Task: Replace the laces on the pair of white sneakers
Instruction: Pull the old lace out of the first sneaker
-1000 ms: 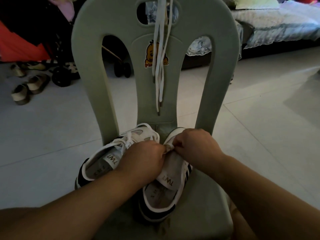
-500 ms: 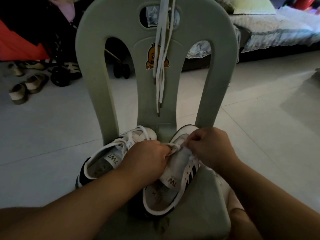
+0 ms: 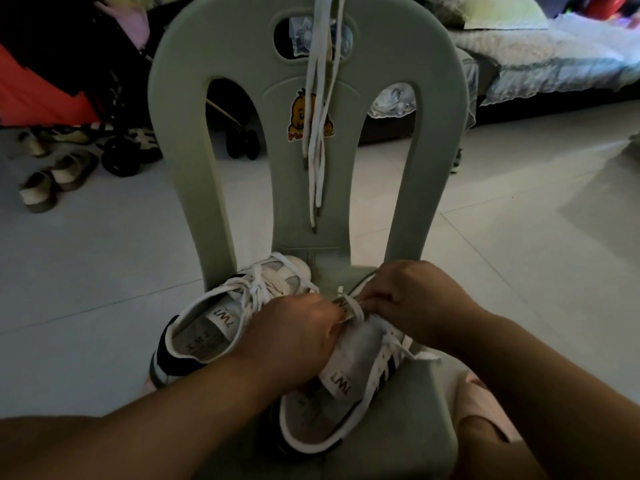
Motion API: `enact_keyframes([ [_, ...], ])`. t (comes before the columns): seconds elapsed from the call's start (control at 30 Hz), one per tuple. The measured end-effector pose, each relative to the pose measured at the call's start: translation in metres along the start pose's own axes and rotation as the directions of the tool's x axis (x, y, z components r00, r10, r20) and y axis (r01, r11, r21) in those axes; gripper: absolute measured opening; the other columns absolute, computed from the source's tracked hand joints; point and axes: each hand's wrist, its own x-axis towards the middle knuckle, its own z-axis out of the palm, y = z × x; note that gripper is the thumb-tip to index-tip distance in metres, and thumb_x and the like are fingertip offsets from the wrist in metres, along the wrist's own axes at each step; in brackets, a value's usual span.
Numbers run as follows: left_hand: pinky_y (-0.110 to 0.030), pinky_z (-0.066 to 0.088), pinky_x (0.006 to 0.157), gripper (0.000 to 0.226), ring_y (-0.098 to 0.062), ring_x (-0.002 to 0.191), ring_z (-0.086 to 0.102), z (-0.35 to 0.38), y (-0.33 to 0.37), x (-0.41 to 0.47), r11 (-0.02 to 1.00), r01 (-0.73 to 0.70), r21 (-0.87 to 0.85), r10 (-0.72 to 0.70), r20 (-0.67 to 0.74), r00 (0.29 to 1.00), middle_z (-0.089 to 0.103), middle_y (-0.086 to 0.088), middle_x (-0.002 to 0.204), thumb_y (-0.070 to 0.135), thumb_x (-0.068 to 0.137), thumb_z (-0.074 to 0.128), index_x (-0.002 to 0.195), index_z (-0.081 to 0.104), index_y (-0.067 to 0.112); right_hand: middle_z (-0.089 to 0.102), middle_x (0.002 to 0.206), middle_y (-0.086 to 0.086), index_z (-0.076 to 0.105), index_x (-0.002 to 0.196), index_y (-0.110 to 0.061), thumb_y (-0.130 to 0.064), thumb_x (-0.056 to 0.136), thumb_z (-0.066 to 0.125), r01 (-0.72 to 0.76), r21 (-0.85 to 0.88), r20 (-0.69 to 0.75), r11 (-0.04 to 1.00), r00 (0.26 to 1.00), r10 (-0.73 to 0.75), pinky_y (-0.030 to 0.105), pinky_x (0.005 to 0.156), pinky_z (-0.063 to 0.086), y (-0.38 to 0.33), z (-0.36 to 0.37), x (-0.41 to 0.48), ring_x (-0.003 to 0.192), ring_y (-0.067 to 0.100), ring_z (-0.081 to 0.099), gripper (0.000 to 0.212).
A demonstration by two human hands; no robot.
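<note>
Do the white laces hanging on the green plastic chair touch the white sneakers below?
Apart. The head view shows the hanging white laces ending above the white sneakers, with bare green plastic chair back between them.

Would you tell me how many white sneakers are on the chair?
2. The left sneaker lies laced; the right sneaker sits beside it, gripped by the left hand and right hand. None seems hidden.

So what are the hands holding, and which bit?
The left hand and right hand pinch the lace of the nearer sneaker where it crosses the tongue.
</note>
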Motion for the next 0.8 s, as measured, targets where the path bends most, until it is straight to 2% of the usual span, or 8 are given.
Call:
enact_keyframes([
  [0.1, -0.022, 0.047, 0.055, 0.034, -0.013, 0.062, 0.062, -0.001, -0.002, 0.000, 1.000, -0.020, 0.007, 0.020, -0.041, 0.999, 0.066, 0.005, 0.070, 0.036, 0.087, 0.041, 0.078, 0.072, 0.025, 0.057, 0.082, -0.008, 0.065, 0.090, -0.022, -0.029, 0.096, 0.050, -0.247, 0.146, -0.328, 0.958, 0.902, 0.282, 0.012, 0.062, 0.036, 0.013, 0.006, 0.002, 0.071, 0.002, 0.050, 0.018],
  [0.17, -0.019, 0.047, 0.053, 0.032, -0.009, 0.060, 0.062, -0.001, -0.004, 0.001, 1.000, -0.026, 0.015, 0.027, -0.085, 0.996, 0.066, 0.007, 0.069, 0.034, 0.085, 0.043, 0.077, 0.073, 0.026, 0.063, 0.084, -0.002, 0.062, 0.084, -0.021, -0.027, 0.094, 0.053, -0.391, 0.373, -0.377, 0.841, 0.765, 0.523, 0.014, 0.058, 0.034, 0.024, 0.006, 0.003, 0.069, 0.002, 0.052, 0.015],
  [0.2, -0.019, 0.047, 0.052, 0.033, -0.010, 0.060, 0.062, -0.001, -0.005, 0.001, 1.000, -0.018, 0.009, 0.018, -0.094, 0.995, 0.066, 0.007, 0.069, 0.034, 0.085, 0.042, 0.077, 0.073, 0.025, 0.064, 0.087, 0.000, 0.062, 0.085, -0.021, -0.025, 0.094, 0.054, -0.418, 0.416, -0.340, 0.808, 0.752, 0.565, 0.015, 0.058, 0.034, 0.028, 0.006, 0.003, 0.071, 0.004, 0.052, 0.012],
  [0.27, -0.021, 0.048, 0.052, 0.034, -0.012, 0.060, 0.062, -0.001, -0.007, 0.002, 1.000, -0.002, 0.013, 0.003, -0.104, 0.995, 0.066, 0.006, 0.069, 0.034, 0.085, 0.041, 0.077, 0.073, 0.025, 0.063, 0.098, -0.007, 0.062, 0.103, -0.023, -0.024, 0.093, 0.057, -0.372, 0.369, -0.227, 0.851, 0.852, 0.471, 0.014, 0.062, 0.035, 0.027, 0.003, 0.003, 0.079, 0.005, 0.053, 0.012],
  [0.33, -0.022, 0.049, 0.051, 0.034, -0.013, 0.059, 0.062, 0.000, -0.009, 0.003, 0.999, 0.005, 0.038, 0.000, -0.113, 0.994, 0.066, 0.005, 0.068, 0.034, 0.084, 0.041, 0.076, 0.072, 0.025, 0.055, 0.105, -0.016, 0.057, 0.124, -0.028, -0.024, 0.092, 0.059, -0.234, 0.324, -0.092, 0.917, 0.957, 0.277, 0.008, 0.067, 0.034, 0.016, 0.001, 0.003, 0.090, 0.002, 0.050, 0.033],
  [0.47, -0.021, 0.046, 0.051, 0.033, -0.012, 0.059, 0.062, 0.000, -0.008, 0.005, 0.998, -0.018, 0.055, 0.025, -0.131, 0.991, 0.066, 0.005, 0.068, 0.034, 0.084, 0.041, 0.076, 0.072, 0.025, 0.065, 0.108, -0.009, 0.065, 0.119, -0.026, -0.029, 0.091, 0.059, 0.050, 0.045, -0.018, 0.998, 0.999, -0.049, 0.007, 0.080, 0.039, 0.002, 0.002, 0.006, 0.093, 0.001, 0.052, 0.029],
  [0.63, -0.016, 0.038, 0.052, 0.031, -0.009, 0.059, 0.061, -0.001, -0.008, 0.005, 0.998, -0.018, 0.059, 0.026, -0.125, 0.992, 0.066, 0.008, 0.067, 0.033, 0.084, 0.042, 0.076, 0.071, 0.027, 0.054, 0.086, -0.013, 0.069, 0.094, -0.023, -0.036, 0.087, 0.064, -0.030, 0.060, 0.000, 0.998, 1.000, 0.030, 0.007, 0.067, 0.034, 0.001, 0.002, 0.010, 0.084, 0.004, 0.050, 0.015],
  [0.8, -0.013, 0.030, 0.056, 0.033, -0.005, 0.058, 0.060, -0.003, -0.008, 0.004, 0.997, -0.045, 0.056, 0.051, -0.120, 0.991, 0.065, 0.010, 0.066, 0.036, 0.084, 0.042, 0.077, 0.073, 0.029, 0.042, 0.080, -0.018, 0.060, 0.094, -0.026, -0.040, 0.093, 0.052, -0.084, -0.048, -0.029, 0.995, 0.996, 0.082, 0.024, 0.089, 0.040, 0.011, -0.002, 0.010, 0.085, 0.004, 0.047, 0.017],
])
